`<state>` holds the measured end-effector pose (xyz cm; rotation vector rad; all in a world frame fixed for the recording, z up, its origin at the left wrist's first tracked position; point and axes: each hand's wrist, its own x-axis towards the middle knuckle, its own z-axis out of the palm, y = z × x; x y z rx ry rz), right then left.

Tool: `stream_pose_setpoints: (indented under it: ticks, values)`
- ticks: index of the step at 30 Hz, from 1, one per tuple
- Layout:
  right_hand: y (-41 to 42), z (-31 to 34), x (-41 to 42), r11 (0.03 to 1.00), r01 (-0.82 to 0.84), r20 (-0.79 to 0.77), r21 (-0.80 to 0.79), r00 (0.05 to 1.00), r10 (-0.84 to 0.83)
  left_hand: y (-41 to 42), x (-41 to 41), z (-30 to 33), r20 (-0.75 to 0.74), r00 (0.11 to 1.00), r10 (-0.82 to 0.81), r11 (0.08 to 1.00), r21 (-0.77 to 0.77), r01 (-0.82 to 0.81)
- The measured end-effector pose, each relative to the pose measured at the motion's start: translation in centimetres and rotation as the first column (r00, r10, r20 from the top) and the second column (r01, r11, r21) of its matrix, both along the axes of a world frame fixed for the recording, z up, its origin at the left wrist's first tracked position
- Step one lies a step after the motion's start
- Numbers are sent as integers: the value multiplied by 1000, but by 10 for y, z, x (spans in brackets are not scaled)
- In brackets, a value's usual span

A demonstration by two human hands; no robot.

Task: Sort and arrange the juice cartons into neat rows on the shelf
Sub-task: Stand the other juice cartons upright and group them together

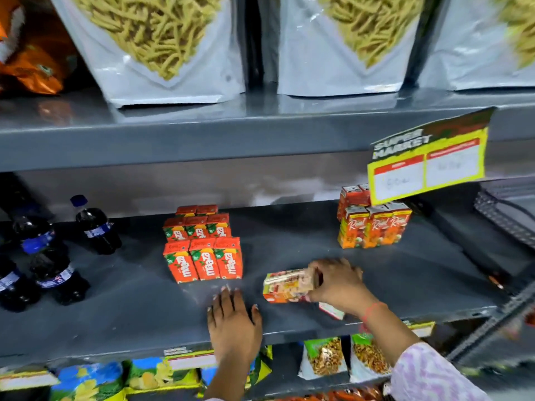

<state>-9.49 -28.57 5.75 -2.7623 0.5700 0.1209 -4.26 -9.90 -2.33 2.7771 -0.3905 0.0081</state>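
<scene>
Right hand [337,282] closed around a tilted juice carton [285,286], fingers wrapped over its top end, held just above the grey shelf [139,302] between two sorted groups. Left hand [233,319] flat and open on the shelf front, gripping nothing, likely braced for balance. Orange mango cartons [202,256] upright in tidy rows of three to the left; red-and-orange cartons [373,227] stacked at right rear. Another carton [333,310] lying under the wrist, blurred, possibly the same sort. Carried carton seemingly bound for the right-hand group, matching colours.

Open shelf [289,233]: bare lane between the Maaza cartons [202,259] and Real cartons [373,227].
Obstacle: price tag [428,166] overhangs my right side.
</scene>
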Motion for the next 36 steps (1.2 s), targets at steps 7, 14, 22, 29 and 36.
stream_pose_setpoints:
  ticks: [7, 14, 22, 29, 36]
  values:
    - [-57, 21, -18, 930, 5, 383, 367, 910, -156, -64, -15, -3, -55, 998, -3, 997, -72, -1]
    - [-122, 41, -54, 925, 132, 447, 357, 845, -293, -93, -16, -9, 45, 996, 75, 992, -107, -70]
    - [-150, 19, -69, 933, 256, 371, 253, 865, -338, -95, -17, -12, 108, 985, 136, 981, -153, -119]
    - [-153, 0, -63, 906, 286, 362, 313, 846, -392, -93, -16, -14, 84, 988, 131, 985, -125, -120]
    - [-142, -19, -71, 808, 290, 407, 513, 746, -526, -94, -17, -14, 91, 988, 128, 986, -118, -117]
